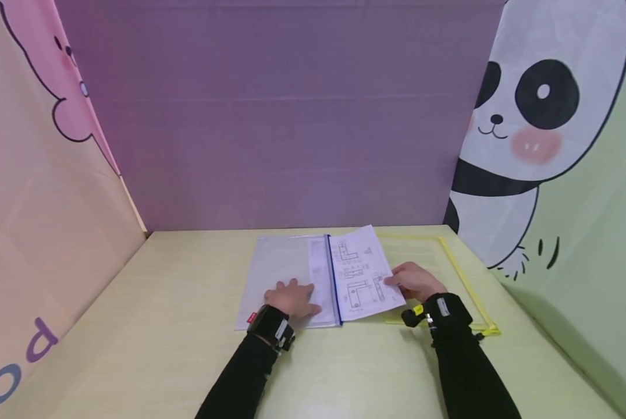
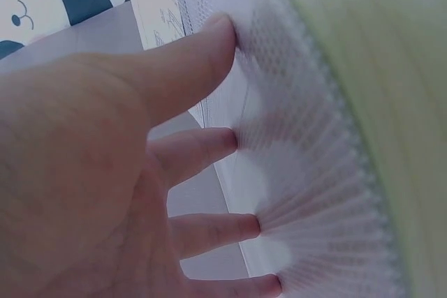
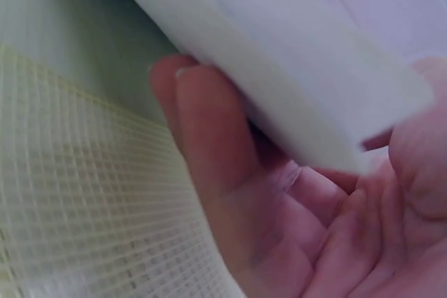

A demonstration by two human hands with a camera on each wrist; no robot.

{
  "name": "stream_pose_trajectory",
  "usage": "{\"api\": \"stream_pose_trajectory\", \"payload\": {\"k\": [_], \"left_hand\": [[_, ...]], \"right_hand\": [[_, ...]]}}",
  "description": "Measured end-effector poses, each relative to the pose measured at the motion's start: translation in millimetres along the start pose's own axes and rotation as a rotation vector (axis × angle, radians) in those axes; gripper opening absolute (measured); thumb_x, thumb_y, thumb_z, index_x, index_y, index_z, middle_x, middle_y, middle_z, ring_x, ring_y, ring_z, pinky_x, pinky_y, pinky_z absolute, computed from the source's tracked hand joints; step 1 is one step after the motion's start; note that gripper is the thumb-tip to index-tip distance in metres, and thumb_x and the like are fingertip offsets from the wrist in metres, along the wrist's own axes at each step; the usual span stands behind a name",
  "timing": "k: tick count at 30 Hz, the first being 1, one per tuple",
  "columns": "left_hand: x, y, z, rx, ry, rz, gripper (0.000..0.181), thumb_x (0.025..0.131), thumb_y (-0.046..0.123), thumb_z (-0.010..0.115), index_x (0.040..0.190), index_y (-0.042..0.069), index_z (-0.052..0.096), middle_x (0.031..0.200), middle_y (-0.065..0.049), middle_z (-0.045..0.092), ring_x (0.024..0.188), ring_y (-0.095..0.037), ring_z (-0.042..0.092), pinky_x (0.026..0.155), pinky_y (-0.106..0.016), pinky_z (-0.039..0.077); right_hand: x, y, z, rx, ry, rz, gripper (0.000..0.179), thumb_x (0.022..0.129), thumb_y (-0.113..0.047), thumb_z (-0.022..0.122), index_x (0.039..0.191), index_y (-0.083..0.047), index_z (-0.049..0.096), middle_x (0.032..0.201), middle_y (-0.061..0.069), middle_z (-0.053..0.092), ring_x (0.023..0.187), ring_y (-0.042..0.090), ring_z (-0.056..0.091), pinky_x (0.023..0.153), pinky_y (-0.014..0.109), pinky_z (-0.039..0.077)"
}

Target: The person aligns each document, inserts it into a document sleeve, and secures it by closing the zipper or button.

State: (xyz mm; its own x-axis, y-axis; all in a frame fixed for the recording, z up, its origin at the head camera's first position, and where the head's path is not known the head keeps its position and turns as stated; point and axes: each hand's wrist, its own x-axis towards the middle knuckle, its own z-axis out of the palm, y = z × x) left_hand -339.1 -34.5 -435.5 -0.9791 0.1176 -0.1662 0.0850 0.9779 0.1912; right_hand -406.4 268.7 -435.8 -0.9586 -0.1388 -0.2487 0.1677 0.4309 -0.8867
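A translucent mesh zip pouch point(image 1: 278, 265) with a blue zip edge point(image 1: 334, 279) lies flat on the table. My left hand point(image 1: 292, 298) rests on it with fingers spread; in the left wrist view the fingertips point(image 2: 248, 225) press the mesh. White paper point(image 1: 365, 273) printed with line drawings lies at the blue edge, its right side lifted. A whitish strip shows through the pouch left of that edge; whether it is the same paper I cannot tell. My right hand point(image 1: 418, 280) pinches the paper's right edge, thumb above and fingers point(image 3: 216, 123) beneath, in the right wrist view.
A yellow-edged mesh pouch point(image 1: 462, 276) lies on the right of the table point(image 1: 161, 326), partly under the paper and right hand. A purple panel point(image 1: 292, 116) stands behind the table. Printed side walls, one with a panda point(image 1: 533, 145), flank it.
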Motion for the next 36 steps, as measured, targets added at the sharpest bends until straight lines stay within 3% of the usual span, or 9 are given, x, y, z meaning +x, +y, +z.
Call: {"api": "stream_pose_trajectory", "payload": {"k": [6, 13, 36], "left_hand": [[1.9, -1.2, 0.6, 0.001, 0.001, -0.001, 0.067, 0.092, 0.063, 0.063, 0.15, 0.032, 0.053, 0.147, -0.012, 0.051, 0.128, -0.041, 0.048, 0.096, -0.064, 0.044], [1.9, -2.0, -0.6, -0.006, -0.002, -0.004, 0.067, 0.092, 0.063, 0.062, 0.15, 0.032, 0.052, 0.147, -0.013, 0.05, 0.128, -0.04, 0.048, 0.097, -0.063, 0.044], [1.5, -1.2, 0.0, -0.006, -0.006, -0.002, 0.066, 0.092, 0.062, 0.063, 0.15, 0.031, 0.052, 0.145, -0.012, 0.052, 0.123, -0.038, 0.05, 0.097, -0.061, 0.044]], "right_hand": [[0.8, -0.4, -0.2, 0.033, -0.033, -0.034, 0.027, 0.094, -0.003, 0.065, 0.115, 0.015, 0.064, 0.09, 0.013, 0.073, 0.077, 0.024, 0.071, 0.069, 0.036, 0.059], [-2.7, -2.2, -5.3, 0.069, -0.039, 0.0, 0.032, 0.094, -0.007, 0.069, 0.117, 0.014, 0.062, 0.093, 0.014, 0.073, 0.079, 0.024, 0.071, 0.072, 0.036, 0.059], [-7.0, -2.9, -5.3, 0.063, -0.017, 0.003, 0.031, 0.093, 0.0, 0.067, 0.118, 0.016, 0.057, 0.094, 0.015, 0.071, 0.077, 0.022, 0.07, 0.071, 0.033, 0.06]]}}
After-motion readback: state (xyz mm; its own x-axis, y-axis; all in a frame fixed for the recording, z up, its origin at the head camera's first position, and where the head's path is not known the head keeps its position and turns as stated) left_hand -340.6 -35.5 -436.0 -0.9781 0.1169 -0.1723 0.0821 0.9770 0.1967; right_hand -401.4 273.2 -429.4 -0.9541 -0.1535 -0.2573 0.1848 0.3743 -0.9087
